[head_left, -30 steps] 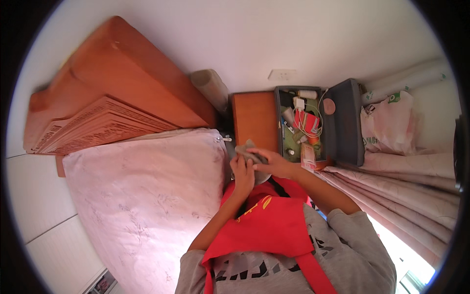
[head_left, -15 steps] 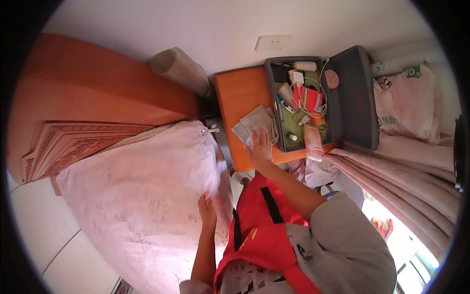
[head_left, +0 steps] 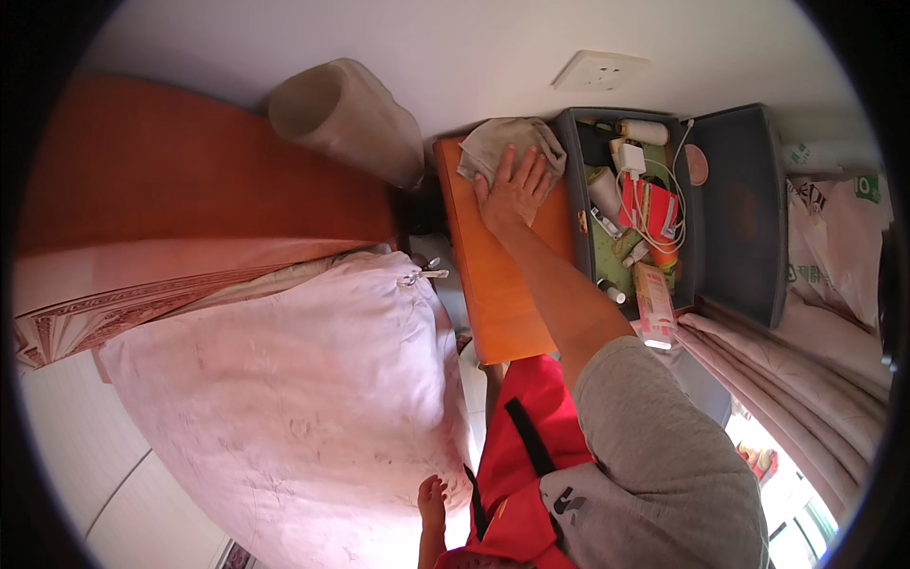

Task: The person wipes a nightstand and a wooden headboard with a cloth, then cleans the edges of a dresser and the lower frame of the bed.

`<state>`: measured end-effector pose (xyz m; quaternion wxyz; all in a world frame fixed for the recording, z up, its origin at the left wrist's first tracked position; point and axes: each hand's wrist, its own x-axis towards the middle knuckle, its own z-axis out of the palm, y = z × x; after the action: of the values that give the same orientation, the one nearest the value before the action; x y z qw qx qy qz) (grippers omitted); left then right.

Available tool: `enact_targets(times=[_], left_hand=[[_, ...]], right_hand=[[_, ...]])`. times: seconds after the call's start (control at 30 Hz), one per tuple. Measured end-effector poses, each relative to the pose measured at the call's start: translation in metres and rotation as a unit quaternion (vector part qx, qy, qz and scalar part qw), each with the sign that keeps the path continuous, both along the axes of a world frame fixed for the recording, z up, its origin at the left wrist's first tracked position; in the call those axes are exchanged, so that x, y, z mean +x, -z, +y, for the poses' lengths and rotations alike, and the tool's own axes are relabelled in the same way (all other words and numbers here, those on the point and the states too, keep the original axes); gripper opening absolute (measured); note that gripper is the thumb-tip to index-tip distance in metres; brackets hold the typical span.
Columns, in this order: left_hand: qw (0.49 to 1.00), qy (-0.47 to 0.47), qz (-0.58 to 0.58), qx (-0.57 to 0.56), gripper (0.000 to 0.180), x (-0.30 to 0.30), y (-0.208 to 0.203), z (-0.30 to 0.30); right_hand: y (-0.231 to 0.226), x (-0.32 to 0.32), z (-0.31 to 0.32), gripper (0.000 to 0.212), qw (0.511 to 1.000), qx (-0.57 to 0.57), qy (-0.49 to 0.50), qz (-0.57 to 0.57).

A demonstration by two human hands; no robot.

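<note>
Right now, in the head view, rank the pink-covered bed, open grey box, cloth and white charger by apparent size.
1. Pink-covered bed
2. Open grey box, lid included
3. Cloth, partly covered by the right hand
4. White charger

Greyish-beige cloth (head_left: pixel 500 140), orange-brown tabletop (head_left: pixel 502 294)

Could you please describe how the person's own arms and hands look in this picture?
The left hand and right hand are both ungloved. The right arm has a short, loose grey sleeve, with no watch or bracelet showing. No sleeve shows on the left arm.
</note>
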<state>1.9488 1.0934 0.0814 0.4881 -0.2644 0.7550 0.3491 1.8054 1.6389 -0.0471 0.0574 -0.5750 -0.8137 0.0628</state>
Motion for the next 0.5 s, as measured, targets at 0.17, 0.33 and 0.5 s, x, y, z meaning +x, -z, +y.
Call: enact_targets(times=[0.17,0.33,0.5], left_hand=[[0.998,-0.006,-0.032,0.051,0.029,-0.007,-0.003,0.04],[0.996,0.031,0.005,0.081,0.027,-0.025,-0.006,0.06],[0.997,-0.035,0.036,0.067,0.03,-0.023,0.004,0.055]], right_hand=[[-0.026,0.02,-0.055,0.072,0.957,-0.145,-0.249,-0.013],[-0.027,-0.026,0.001,0.064,0.978,-0.13,-0.162,0.014],[-0.015,-0.026,-0.006,0.053,0.95,0.002,-0.311,-0.009]])
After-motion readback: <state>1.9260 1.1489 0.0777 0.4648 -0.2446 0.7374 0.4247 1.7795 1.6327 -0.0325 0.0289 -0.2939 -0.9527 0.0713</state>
